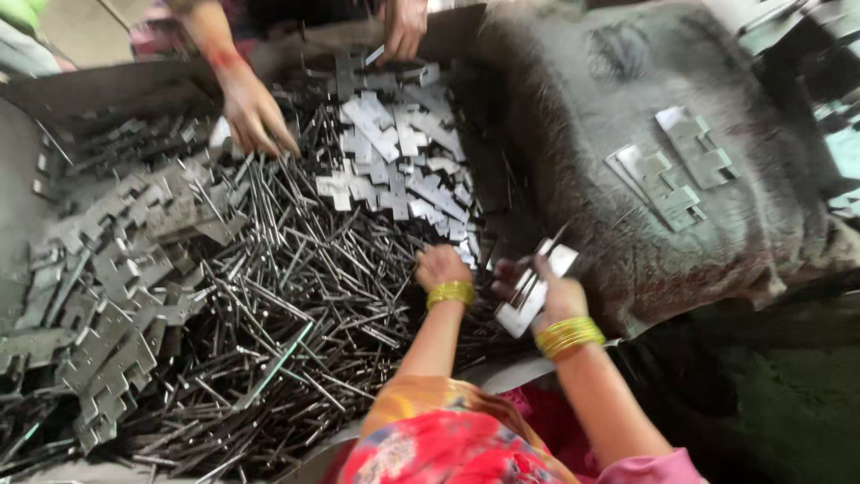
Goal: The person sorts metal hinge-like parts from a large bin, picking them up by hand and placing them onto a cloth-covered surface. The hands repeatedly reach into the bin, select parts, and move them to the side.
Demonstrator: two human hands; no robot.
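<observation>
Steel pins lie heaped under the left hand, which is curled down among them, though whether it grips any I cannot tell. Just beside it, the right hand clasps a notched metal plate. Beyond both, a co-worker's hand reaches into the pile by loose plates.

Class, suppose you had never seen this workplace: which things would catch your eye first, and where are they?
A big dark heap of thin metal rods fills the middle, with notched flat metal plates piled behind it and to its left. At the bottom, the person's left hand reaches into the rods while the right hand holds a plate and rods. Another person's hands work at the top.
</observation>
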